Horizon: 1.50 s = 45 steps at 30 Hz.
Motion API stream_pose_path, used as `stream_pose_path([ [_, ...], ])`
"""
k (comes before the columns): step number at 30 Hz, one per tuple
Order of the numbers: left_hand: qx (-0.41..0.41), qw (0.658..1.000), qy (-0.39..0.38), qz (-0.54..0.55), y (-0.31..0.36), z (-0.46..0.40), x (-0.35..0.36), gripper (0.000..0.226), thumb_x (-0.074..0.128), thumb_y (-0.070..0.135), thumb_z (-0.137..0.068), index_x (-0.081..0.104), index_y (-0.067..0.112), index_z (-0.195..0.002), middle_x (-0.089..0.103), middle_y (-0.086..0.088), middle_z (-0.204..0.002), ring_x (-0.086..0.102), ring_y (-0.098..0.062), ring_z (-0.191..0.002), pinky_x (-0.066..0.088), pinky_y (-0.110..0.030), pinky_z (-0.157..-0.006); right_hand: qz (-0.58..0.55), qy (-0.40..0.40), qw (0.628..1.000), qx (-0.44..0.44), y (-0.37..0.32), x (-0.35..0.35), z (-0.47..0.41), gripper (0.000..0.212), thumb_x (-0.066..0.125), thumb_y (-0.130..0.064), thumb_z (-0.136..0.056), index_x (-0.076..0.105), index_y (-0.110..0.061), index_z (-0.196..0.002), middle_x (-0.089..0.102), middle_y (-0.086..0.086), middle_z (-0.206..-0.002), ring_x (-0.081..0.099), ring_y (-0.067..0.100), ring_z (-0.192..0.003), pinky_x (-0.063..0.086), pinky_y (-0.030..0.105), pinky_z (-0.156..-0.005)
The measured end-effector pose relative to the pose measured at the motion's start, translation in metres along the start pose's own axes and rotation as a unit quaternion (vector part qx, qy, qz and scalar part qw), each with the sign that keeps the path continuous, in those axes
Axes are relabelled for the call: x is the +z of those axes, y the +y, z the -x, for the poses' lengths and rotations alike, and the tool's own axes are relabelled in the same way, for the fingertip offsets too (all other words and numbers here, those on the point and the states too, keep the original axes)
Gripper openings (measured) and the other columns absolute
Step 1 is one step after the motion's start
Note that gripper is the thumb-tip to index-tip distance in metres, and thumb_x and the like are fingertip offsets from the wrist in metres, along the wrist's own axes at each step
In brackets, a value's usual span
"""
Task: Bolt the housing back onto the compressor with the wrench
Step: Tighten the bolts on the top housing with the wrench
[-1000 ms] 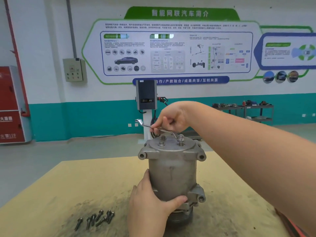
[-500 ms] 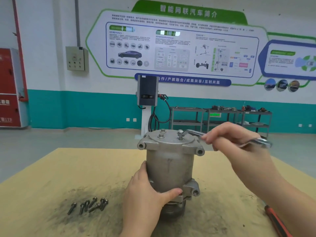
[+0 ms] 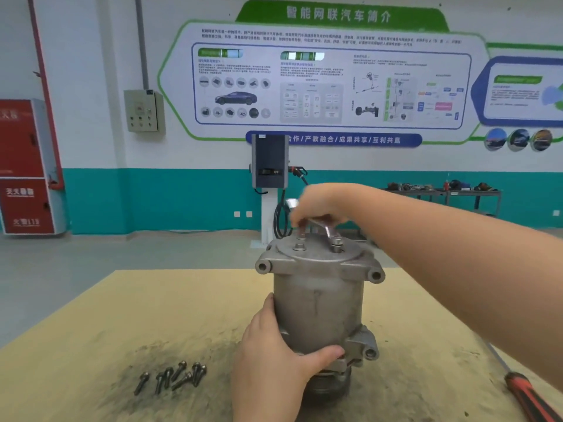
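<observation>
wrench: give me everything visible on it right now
The wrench is a slim, bright metal offset tool, partly blurred. Its ring end sits over the right-hand bolt on top of the compressor; the shank bends up and runs left, roughly level. The right hand grips its middle from above, and its far tip pokes out beyond the fingers.

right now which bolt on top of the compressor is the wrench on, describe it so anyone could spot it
Start at the grey compressor standing upright on the yellow table. Its round top plate carries two bolts; the wrench, gripped by the right hand, sits on the right bolt. The left bolt stands bare.
</observation>
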<state>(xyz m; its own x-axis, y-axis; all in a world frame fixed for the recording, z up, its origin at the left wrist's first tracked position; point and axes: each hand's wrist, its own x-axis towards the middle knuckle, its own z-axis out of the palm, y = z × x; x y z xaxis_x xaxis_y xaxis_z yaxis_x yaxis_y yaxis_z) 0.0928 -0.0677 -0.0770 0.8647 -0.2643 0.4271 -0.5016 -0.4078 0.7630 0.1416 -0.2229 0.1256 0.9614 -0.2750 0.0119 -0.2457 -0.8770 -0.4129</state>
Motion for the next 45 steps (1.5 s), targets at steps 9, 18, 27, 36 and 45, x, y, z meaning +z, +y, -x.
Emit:
stream_pose_path([
  [9,0.016,0.999,0.025,0.024,0.001,0.008,0.000,0.121,0.066,0.084,-0.036,0.038,0.037,-0.143,0.053,0.021,-0.129,0.053,-0.006,-0.118,0.050,-0.037,-0.095,-0.484,0.372,0.792,0.022,0.128,0.021,0.100,0.013,0.053,-0.017,-0.092,0.065,-0.021,-0.088,0.055,0.000,-0.087,0.050,0.014,-0.083,0.040,0.030,-0.072],
  [18,0.010,0.999,0.030,0.026,0.002,0.011,0.001,0.117,0.070,0.080,-0.037,0.042,0.034,-0.140,0.055,0.019,-0.124,0.055,-0.009,-0.113,0.052,-0.037,-0.089,-0.072,0.378,0.826,-0.412,0.021,0.056,0.193,0.023,0.050,-0.014,-0.083,0.072,-0.012,-0.078,0.062,-0.010,-0.071,0.055,0.000,-0.067,0.046,0.019,-0.064],
  [27,-0.020,0.999,-0.030,0.037,0.005,-0.007,0.000,0.093,0.090,0.056,-0.039,0.048,0.035,-0.119,0.060,0.019,-0.106,0.062,-0.012,-0.107,0.047,-0.028,-0.080,0.147,0.090,0.945,-0.279,-0.079,0.051,0.039,0.027,0.047,-0.027,-0.098,0.058,-0.009,-0.113,0.062,0.002,-0.102,0.057,0.018,-0.092,0.044,0.026,-0.068],
  [36,-0.026,0.999,-0.019,0.005,0.006,-0.004,-0.004,0.116,0.084,0.069,-0.041,0.037,0.035,-0.141,0.053,0.019,-0.118,0.053,-0.008,-0.104,0.046,-0.029,-0.089,-0.200,0.169,0.965,0.010,0.041,0.008,0.002,0.039,0.039,-0.002,-0.097,0.048,0.006,-0.135,0.056,0.025,-0.127,0.050,0.026,-0.082,0.040,0.024,-0.060],
  [45,-0.024,0.999,0.017,0.013,0.005,0.006,-0.001,0.120,0.080,0.072,-0.040,0.037,0.033,-0.145,0.052,0.017,-0.129,0.053,-0.010,-0.111,0.047,-0.032,-0.088,-0.681,0.354,0.641,-0.028,0.099,0.043,0.112,0.037,0.050,0.000,-0.090,0.066,-0.020,-0.116,0.056,-0.001,-0.076,0.045,0.005,-0.057,0.039,0.021,-0.056],
])
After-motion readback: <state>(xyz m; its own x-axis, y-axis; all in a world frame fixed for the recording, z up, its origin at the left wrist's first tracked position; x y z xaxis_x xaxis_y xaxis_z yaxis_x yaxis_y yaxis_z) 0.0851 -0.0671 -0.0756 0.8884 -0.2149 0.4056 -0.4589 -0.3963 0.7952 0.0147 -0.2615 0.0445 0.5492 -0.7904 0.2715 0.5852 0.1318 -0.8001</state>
